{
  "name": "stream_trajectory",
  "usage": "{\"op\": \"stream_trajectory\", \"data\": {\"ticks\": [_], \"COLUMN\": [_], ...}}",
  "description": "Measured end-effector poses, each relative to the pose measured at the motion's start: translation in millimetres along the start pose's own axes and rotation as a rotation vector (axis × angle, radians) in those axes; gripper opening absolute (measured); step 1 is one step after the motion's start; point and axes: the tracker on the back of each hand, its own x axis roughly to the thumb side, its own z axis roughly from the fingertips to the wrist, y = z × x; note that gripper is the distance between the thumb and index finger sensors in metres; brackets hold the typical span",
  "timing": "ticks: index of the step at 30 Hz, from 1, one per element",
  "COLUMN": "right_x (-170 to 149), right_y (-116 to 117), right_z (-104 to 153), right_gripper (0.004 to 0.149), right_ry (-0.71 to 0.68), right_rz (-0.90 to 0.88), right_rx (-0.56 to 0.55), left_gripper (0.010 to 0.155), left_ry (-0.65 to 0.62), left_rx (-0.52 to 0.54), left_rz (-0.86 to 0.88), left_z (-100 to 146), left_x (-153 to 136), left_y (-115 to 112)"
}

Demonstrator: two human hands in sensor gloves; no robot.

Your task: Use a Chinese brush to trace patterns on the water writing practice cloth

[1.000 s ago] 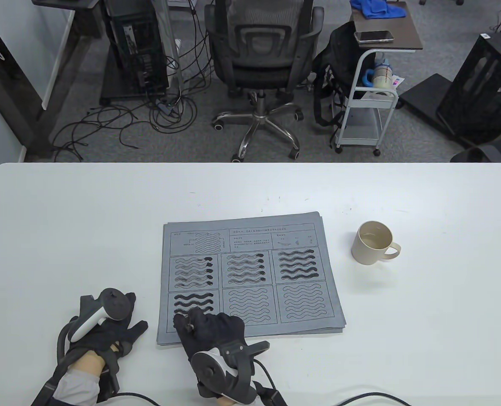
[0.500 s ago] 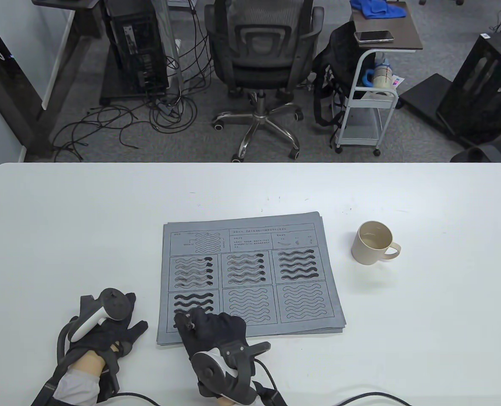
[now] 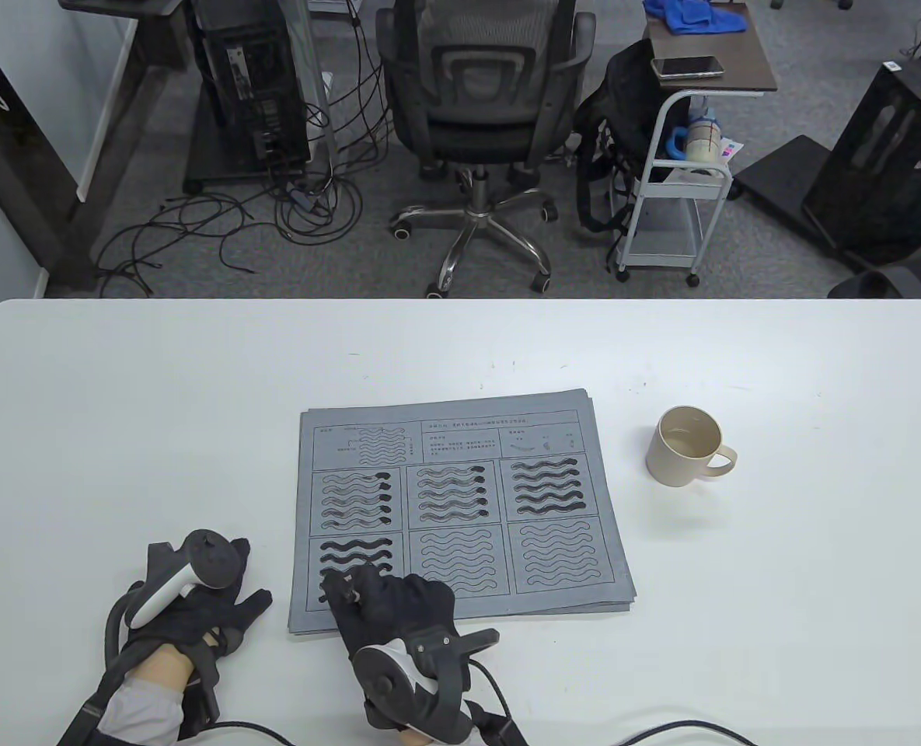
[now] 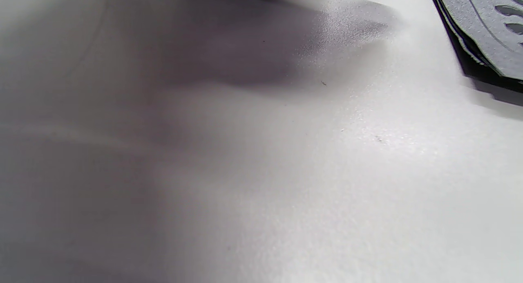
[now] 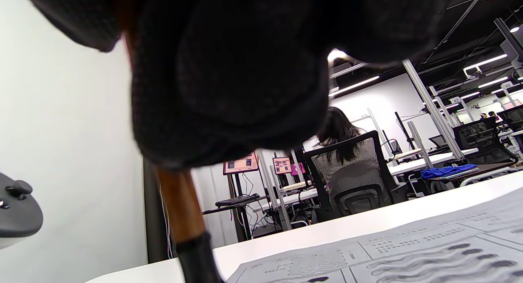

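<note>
Right hand wrapped round the brush, held upright over the cloth's near-left panel for tip control (tip itself hidden). Left hand flat and loose on the table just left of the cloth, holding nothing. Cup right of the cloth, probably for re-dipping.

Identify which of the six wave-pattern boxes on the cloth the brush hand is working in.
The bottom-left box: the right hand holding the brush covers its lower rows. Its two bottom-row neighbours show only untraced outlines.
</note>
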Motion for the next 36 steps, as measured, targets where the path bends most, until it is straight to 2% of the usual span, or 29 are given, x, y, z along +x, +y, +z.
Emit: {"op": "stream_trajectory", "data": {"ticks": [36], "right_x": [-4.0], "right_y": [-2.0], "right_z": [-1.4], "right_gripper": [0.045], "right_ry": [0.021], "right_rz": [0.029], "right_rx": [-0.017], "left_gripper": [0.079], "left_ry": [-0.003], "left_rx": [0.005], "left_rz": [0.001], "left_z": [-0.1], "left_x": [0.0], "left_y": [0.3]}}
